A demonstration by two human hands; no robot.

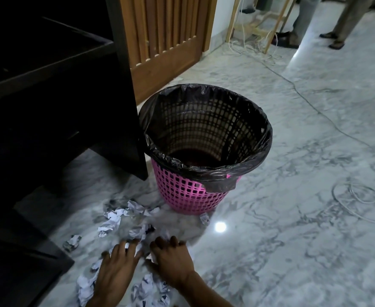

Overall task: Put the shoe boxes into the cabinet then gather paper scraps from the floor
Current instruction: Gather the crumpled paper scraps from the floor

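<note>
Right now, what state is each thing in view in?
paper scraps, crumpled, scattered on floor.
left hand, fingers spread, pressing on scraps.
right hand, resting on scraps, grip unclear.
pink basket, upright, no paper visible inside.
black liner, folded over its rim.
cabinet, shelves exposed, interior dark.

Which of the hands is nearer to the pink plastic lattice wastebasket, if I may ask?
Right. The right hand rests in front of the pink plastic lattice wastebasket; the left hand rests beside it, farther to the left, on crumpled white paper scraps.
</note>
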